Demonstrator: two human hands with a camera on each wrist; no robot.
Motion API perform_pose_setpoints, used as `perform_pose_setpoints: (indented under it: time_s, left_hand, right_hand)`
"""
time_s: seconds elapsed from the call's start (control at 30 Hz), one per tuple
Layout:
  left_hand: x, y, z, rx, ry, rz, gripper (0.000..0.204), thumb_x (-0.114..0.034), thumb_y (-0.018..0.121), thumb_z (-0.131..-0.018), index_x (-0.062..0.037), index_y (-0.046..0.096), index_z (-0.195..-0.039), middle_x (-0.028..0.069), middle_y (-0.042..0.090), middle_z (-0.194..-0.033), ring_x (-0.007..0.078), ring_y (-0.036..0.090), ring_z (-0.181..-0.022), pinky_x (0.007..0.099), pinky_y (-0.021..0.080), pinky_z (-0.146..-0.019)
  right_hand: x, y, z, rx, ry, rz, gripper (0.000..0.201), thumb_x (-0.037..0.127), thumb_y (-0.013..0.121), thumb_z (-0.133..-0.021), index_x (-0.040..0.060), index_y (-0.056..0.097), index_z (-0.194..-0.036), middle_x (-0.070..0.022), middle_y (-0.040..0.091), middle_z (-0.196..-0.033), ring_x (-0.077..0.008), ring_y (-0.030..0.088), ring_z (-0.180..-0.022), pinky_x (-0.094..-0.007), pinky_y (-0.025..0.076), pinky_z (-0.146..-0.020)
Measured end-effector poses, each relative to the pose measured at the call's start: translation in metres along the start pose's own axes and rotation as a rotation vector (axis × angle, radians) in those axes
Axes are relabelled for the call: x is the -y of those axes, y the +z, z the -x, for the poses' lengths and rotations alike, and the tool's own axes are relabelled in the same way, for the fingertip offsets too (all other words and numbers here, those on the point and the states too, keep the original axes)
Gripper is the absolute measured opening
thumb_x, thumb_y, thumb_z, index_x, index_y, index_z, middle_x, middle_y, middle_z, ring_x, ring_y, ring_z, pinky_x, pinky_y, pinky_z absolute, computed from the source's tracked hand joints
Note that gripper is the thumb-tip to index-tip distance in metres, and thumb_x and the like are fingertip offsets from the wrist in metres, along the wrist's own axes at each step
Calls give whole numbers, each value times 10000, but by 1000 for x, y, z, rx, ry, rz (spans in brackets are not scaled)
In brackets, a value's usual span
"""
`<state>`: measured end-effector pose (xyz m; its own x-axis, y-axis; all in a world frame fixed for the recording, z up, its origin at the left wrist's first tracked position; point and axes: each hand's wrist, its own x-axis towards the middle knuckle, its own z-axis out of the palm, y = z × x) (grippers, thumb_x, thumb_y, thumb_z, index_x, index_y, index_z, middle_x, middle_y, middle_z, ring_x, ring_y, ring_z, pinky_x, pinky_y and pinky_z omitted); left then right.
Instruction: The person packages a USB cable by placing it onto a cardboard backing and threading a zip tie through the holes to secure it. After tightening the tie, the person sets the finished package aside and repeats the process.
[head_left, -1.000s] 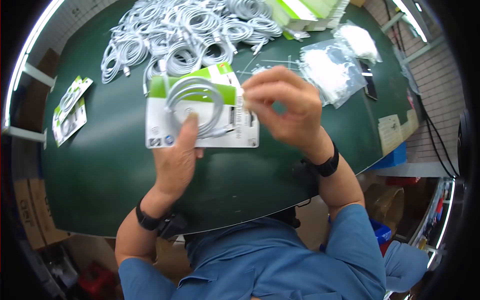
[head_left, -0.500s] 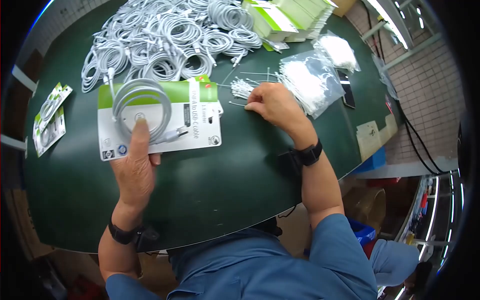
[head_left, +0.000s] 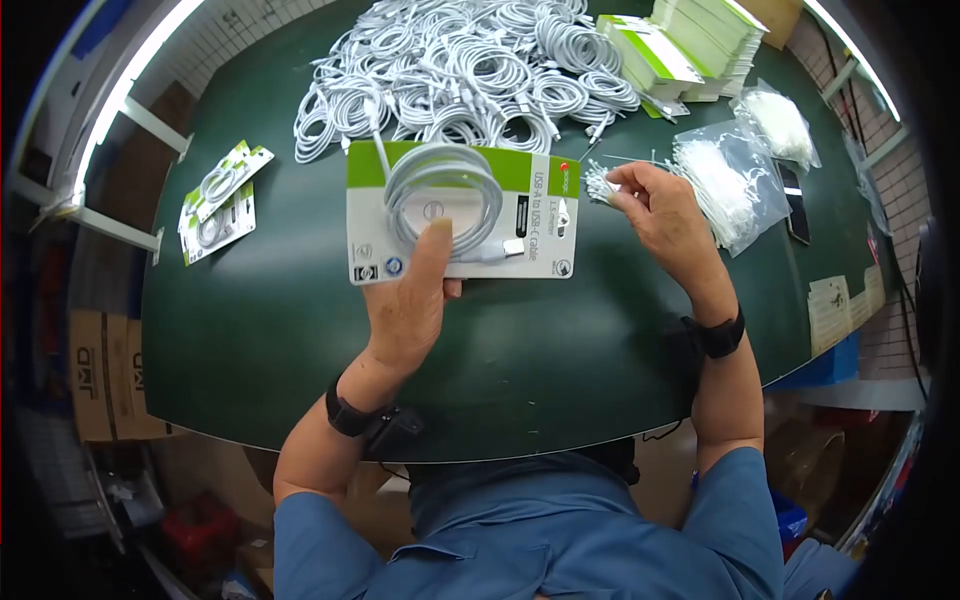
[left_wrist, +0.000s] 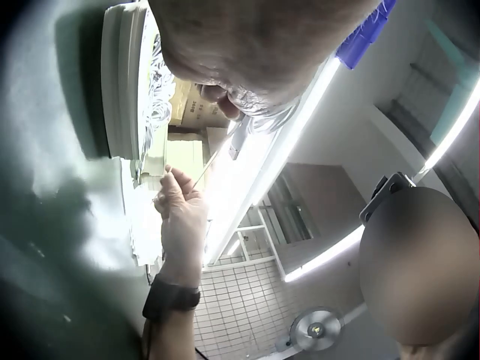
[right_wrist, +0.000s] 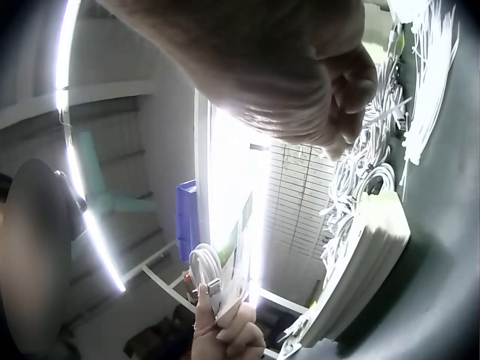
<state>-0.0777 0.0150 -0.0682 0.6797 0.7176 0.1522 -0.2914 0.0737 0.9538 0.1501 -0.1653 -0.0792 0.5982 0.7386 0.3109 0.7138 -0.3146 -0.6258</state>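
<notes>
My left hand (head_left: pixel 408 310) holds a green and white USB cable card (head_left: pixel 545 225), with the thumb pressing a coiled white cable (head_left: pixel 480 185) against its face. The cable's USB-A plug lies near the card's lower edge. Just right of the card, my right hand (head_left: pixel 665 225) has its thumb and fingertips together at a small bunch of white cable ties (head_left: pixel 598 182). In the left wrist view, a thin white cable tie (left_wrist: pixel 215 160) sticks out from the pinched fingers of that right hand. The back of the card is hidden in the head view.
A big heap of coiled white cables (head_left: pixel 450 70) covers the table's far side. Stacked green and white cards (head_left: pixel 655 60) stand beside it. Bags of cable ties (head_left: pixel 735 190) and a phone (head_left: pixel 795 205) lie to the right. Carded cables (head_left: pixel 222 205) lie at left.
The right hand has left the card's right edge and gone to the cable ties, where its fingertips now pinch one. The left hand keeps holding the card and coil. The head view has shifted.
</notes>
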Motion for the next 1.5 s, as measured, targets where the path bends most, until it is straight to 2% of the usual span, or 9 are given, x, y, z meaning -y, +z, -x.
perform_pose_setpoints:
  time_s: [0.07, 0.17, 0.3, 0.43, 0.67, 0.93, 1.1, 1.23, 1.5]
  left_hand:
    - [-2, 3, 11, 7, 44, -51, 204, -121, 691, -1002, -29, 590, -1154, 23, 645, -845, 68, 565, -617, 227, 467, -494]
    - [12, -15, 31, 273, 281, -333, 183, -75, 723, -960, -25, 675, -1130, 38, 665, -853, 105, 584, -634, 266, 487, -511]
    - [-2, -4, 22, 641, 796, -634, 325, -43, 803, -819, -6, 729, -1134, 54, 651, -759, 158, 559, -551, 284, 438, -465]
    - [-9, 13, 26, 792, 996, -617, 262, -69, 788, -799, 25, 712, -1032, 97, 631, -706, 205, 594, -565, 300, 454, -479]
    - [-9, 11, 25, 810, 1034, -650, 376, -103, 807, -745, 33, 715, -1083, 73, 640, -717, 180, 585, -558, 292, 436, -467]
    - [-15, 6, 18, 875, 1120, -733, 422, -140, 825, -729, -8, 718, -1115, 16, 552, -663, 135, 507, -522, 282, 370, -442]
    - [-21, 8, 25, 895, 1161, -796, 494, -191, 856, -708, -67, 724, -1167, -13, 499, -678, 104, 440, -518, 270, 319, -439]
    - [-18, 11, 29, 830, 1222, -742, 394, -182, 784, -753, -72, 755, -1130, -58, 360, -624, 76, 403, -520, 245, 303, -417]
    - [-14, 10, 29, 802, 1252, -701, 392, -167, 787, -754, -66, 753, -1131, -55, 361, -628, 79, 417, -541, 235, 302, -418]
  right_hand:
    - [9, -8, -1, -50, 50, -124, 40, 35, 685, -957, 7, 657, -957, -72, 690, -823, -173, 687, -732, -303, 528, -657]
    - [23, -14, 0, -60, 130, -528, 11, 11, 664, -980, 3, 657, -982, -17, 678, -862, -75, 654, -747, -224, 524, -663]
    - [38, -20, 6, -53, 89, -690, 14, -8, 657, -979, 3, 649, -978, -41, 685, -931, -99, 664, -774, -232, 545, -699]
    - [46, -18, 12, 46, -76, -934, 58, -41, 674, -953, -6, 643, -987, -77, 685, -991, -108, 672, -839, -242, 558, -733]
    - [51, -21, 13, 141, -377, -675, 165, -100, 728, -855, 24, 688, -955, -84, 696, -994, -146, 683, -898, -273, 565, -773]
    - [58, -31, 14, 189, -469, -606, 148, -93, 740, -832, 30, 712, -910, -82, 720, -946, -171, 696, -869, -282, 563, -750]
    - [78, -34, 26, 213, -341, -679, 128, -87, 753, -811, -2, 703, -893, -121, 731, -908, -192, 707, -812, -296, 562, -703]
    - [88, -36, 31, 180, -457, -673, 134, -73, 767, -783, -20, 701, -886, -168, 734, -859, -204, 709, -757, -300, 550, -651]
    - [88, -27, 35, 218, -548, -767, 162, -65, 755, -756, -18, 709, -904, -190, 737, -866, -199, 702, -723, -290, 512, -603]
